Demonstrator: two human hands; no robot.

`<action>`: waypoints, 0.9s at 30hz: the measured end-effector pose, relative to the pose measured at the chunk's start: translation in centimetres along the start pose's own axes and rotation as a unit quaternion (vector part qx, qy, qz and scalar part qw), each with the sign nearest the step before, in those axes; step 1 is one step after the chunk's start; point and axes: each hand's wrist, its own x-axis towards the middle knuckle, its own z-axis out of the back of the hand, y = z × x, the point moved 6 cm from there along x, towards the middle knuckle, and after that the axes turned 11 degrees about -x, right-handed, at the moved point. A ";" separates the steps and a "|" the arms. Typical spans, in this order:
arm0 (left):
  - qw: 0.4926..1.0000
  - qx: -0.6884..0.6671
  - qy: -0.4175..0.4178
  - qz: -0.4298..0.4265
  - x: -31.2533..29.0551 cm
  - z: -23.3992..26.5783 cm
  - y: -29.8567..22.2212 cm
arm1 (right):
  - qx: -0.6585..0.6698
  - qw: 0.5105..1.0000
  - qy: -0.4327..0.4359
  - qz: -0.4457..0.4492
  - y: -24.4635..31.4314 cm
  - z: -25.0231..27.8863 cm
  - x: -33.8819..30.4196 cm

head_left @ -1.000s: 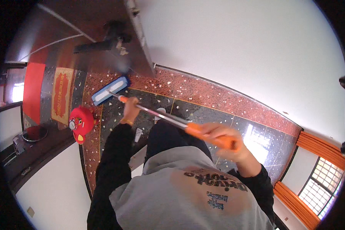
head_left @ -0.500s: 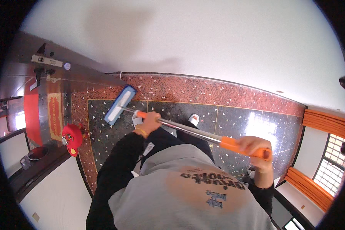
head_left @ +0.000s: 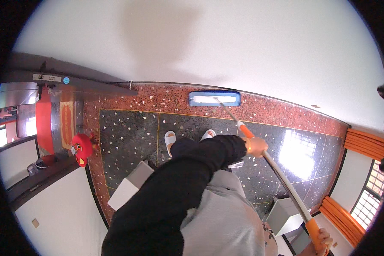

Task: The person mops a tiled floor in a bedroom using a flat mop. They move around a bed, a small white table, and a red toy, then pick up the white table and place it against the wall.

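Observation:
A flat mop crosses in front of me, its steel pole slanting from the lower right up to the wall. Its blue mop head with a white plate lies on the red speckled floor border, lengthwise along the foot of the wall. My left hand is closed around the pole just below the orange collar, with the black-sleeved arm reaching across my body. Down at the lower right, my right hand grips the orange end handle; part of that hand is cut off by the picture's edge.
White slippers are on my feet on dark speckled tiles. A dark door stands open at the left, near a red rounded object. Boxy pieces, one grey-white and one white, flank me. Orange curtains hang right.
The mop head has swung from the dark tiles by the door rightward to the wall's foot. My left hand has moved right with the pole; my right hand has dropped down and right.

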 end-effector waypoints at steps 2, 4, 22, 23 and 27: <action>0.998 -0.024 -0.053 -0.013 3.1 -0.3 -0.4 | 0.021 0.999 -0.016 0.034 -0.6 1.3 0.5; 0.991 -0.037 -0.125 -0.039 4.8 0.1 -0.6 | 0.050 0.996 -0.001 0.067 -1.6 2.8 1.3; 0.986 -0.019 -0.116 0.114 -16.5 13.2 12.2 | 0.147 0.982 -0.064 -0.098 -8.0 -15.8 5.2; 0.985 -0.009 -0.122 0.123 -19.0 14.1 13.1 | 0.130 0.984 -0.059 -0.103 -7.5 -17.5 4.4; 0.974 0.003 -0.183 0.137 -25.1 16.6 12.9 | 0.105 0.991 0.066 -0.050 -3.1 -21.9 2.2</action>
